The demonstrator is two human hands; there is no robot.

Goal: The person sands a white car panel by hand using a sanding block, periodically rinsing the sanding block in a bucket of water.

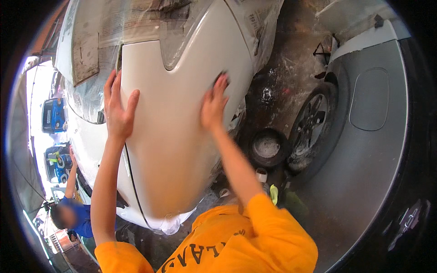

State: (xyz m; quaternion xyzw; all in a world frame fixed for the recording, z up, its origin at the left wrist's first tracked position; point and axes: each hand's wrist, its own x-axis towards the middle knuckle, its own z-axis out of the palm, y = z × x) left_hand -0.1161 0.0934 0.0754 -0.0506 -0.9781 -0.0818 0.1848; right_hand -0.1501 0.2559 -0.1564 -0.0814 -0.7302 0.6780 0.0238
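Observation:
In front of me is the white body panel (173, 118) of a car, smooth, with a tan blurred patch toward its near end. My left hand (119, 111) rests on the panel's left side, thumb apart from the fingers, holding nothing. On the right side of the panel, my right hand (214, 105) presses a small dark pad (221, 75), of which only an edge shows past the fingertips. This hand is smeared by motion, and the pad's exact kind is hidden.
Newspaper (132, 20) and clear plastic film cover the glass. To the right stands a grey car (373, 150) with its wheel (312, 125); a round black tub (267, 146) sits beside it. At left, a person in blue (82, 218) touches the white car.

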